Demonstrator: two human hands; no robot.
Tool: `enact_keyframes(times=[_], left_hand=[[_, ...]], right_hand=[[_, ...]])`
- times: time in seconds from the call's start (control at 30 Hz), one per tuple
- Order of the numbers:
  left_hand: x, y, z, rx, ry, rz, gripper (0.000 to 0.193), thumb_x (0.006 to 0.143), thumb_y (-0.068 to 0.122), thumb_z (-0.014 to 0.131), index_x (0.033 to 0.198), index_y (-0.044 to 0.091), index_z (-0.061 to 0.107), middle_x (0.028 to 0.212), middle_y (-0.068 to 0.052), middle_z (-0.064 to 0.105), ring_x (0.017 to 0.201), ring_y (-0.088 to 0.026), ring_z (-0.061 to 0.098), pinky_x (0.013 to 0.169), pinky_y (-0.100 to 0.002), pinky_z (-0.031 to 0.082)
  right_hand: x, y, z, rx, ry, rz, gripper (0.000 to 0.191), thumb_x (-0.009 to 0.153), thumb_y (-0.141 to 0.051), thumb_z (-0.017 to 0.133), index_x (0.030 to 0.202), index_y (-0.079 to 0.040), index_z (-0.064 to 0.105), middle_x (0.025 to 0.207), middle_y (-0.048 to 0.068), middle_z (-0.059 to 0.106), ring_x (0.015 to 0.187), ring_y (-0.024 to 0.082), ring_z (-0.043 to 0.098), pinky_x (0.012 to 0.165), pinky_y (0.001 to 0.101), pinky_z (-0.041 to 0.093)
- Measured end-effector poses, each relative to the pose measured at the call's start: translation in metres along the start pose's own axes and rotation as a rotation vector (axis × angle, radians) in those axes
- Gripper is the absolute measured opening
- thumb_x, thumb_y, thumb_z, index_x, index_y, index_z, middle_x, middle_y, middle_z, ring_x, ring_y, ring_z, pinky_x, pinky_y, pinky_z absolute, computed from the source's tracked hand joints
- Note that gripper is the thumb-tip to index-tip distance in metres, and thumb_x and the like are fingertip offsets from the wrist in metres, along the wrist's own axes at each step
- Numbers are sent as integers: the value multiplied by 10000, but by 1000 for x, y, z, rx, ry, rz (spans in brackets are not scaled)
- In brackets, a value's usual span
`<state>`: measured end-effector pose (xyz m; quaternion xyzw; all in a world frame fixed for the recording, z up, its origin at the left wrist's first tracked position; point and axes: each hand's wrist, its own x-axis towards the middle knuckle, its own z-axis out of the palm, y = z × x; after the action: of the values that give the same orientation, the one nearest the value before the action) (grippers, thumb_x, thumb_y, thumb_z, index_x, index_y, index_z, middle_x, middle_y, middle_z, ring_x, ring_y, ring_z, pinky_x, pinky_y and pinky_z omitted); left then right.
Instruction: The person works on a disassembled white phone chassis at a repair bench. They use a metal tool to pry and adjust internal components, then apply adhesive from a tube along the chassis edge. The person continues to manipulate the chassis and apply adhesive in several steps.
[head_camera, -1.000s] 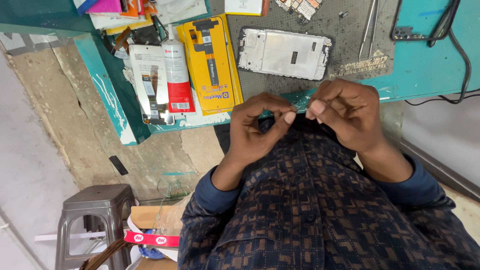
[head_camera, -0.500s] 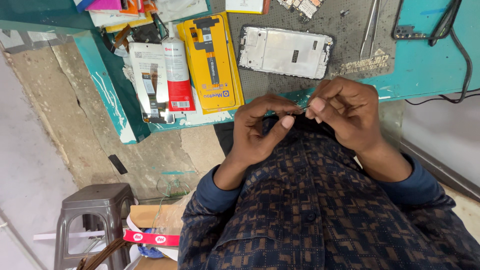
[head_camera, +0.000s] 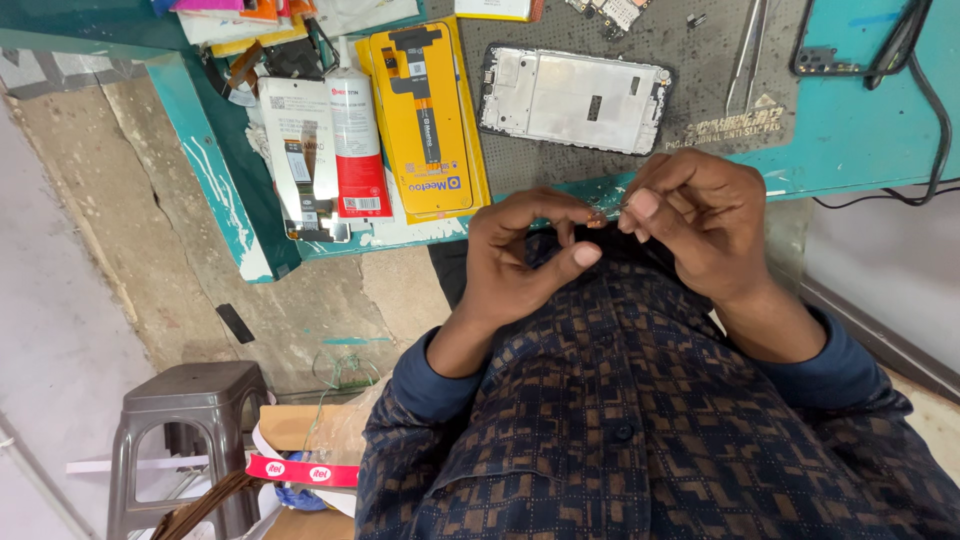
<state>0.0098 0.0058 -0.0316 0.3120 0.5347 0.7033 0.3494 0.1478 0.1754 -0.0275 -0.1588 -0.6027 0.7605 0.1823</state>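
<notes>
the left hand (head_camera: 520, 262) and right hand (head_camera: 700, 225) met over the lap, just short of the near edge of the teal workbench (head_camera: 850, 150). both pinched one tiny part (head_camera: 606, 212) between fingertips, closed narrow, its axis unreadable. past that edge the phone frame (head_camera: 572, 100) lay flat on the grey mat (head_camera: 700, 75), long axis left-right.

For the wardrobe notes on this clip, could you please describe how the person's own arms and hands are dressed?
Both hands, the left hand and the right hand, are bare: no gloves, and no rings or watch can be seen. Each forearm ends in a dark blue sleeve pushed back from the wrist. Over the torso is a dark navy shirt with a brown blocky geometric pattern and dark buttons down the front.
</notes>
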Motion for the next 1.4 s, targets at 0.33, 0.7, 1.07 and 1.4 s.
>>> enact_keyframes(times=[0.33, 0.7, 1.07, 1.4], left_hand=[[-4, -14, 1, -36, 18, -92, 110, 1007, 76, 784, 1090, 24, 735, 976, -73, 763, 829, -94, 696, 743, -241, 552], [-1, -7, -29, 489, 251, -9, 359, 871, 122, 877, 1168, 24, 699, 1231, -101, 748, 937, -134, 654, 860, -285, 543], [21, 8, -124, 1434, 670, 54, 499, 906, 216, 920, 1271, 27, 637, 1065, -136, 642, 975, -312, 606, 814, -438, 495], [25, 0, -125, 1409, 633, -11, 603, 842, 201, 932, 1318, -10, 628, 1064, -157, 736, 909, -298, 671, 786, -439, 543]], right_hand=[[-1, 3, -2, -6, -13, 3, 112, 1077, -34, 637, 975, 4, 607, 852, 117, 679, 698, 78, 592, 637, 186, 470], [47, 17, -56, -438, 173, -111, 175, 1160, -42, 674, 1028, 71, 650, 873, 99, 711, 688, 88, 661, 588, 191, 520], [75, 23, -80, -913, 123, -170, 100, 1093, 24, 744, 1023, 94, 733, 856, 121, 725, 729, 85, 624, 589, 161, 464], [66, 5, -71, -965, 268, -126, 136, 1124, -4, 723, 1028, 92, 707, 808, 92, 694, 687, 73, 605, 593, 181, 427]])
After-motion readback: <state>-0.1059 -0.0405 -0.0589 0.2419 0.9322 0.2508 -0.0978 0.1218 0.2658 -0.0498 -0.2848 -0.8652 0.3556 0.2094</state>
